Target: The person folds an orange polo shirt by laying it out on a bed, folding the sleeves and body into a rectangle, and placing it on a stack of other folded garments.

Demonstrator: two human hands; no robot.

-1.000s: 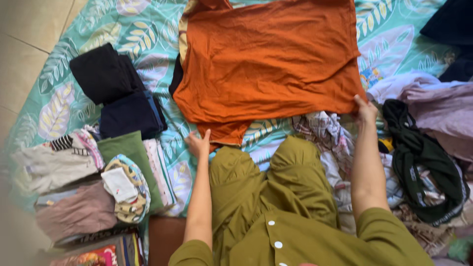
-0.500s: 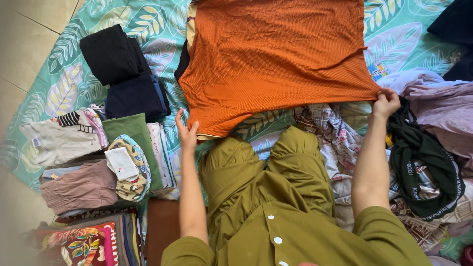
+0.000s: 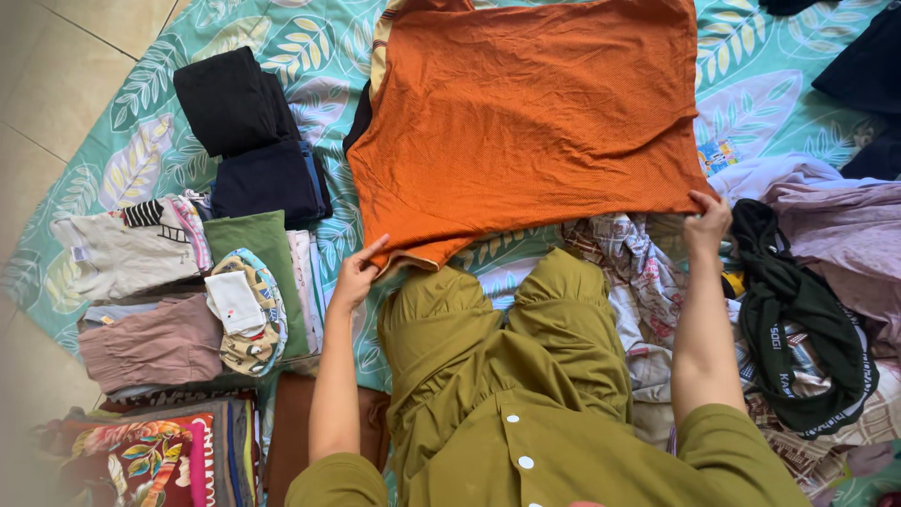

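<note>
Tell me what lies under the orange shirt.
The orange shirt is spread on a green leaf-print sheet. A dark garment pokes out at its left edge; a yellow-edged layer shows at the top left. Anything beneath its middle is covered.

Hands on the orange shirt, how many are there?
2. The left hand pinches the orange shirt at its near left corner; the right hand holds its near right corner.

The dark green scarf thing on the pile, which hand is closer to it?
Right. The right hand holds the orange shirt's corner right beside the dark green cloth. The left hand is far across, at the shirt's other corner.
</note>
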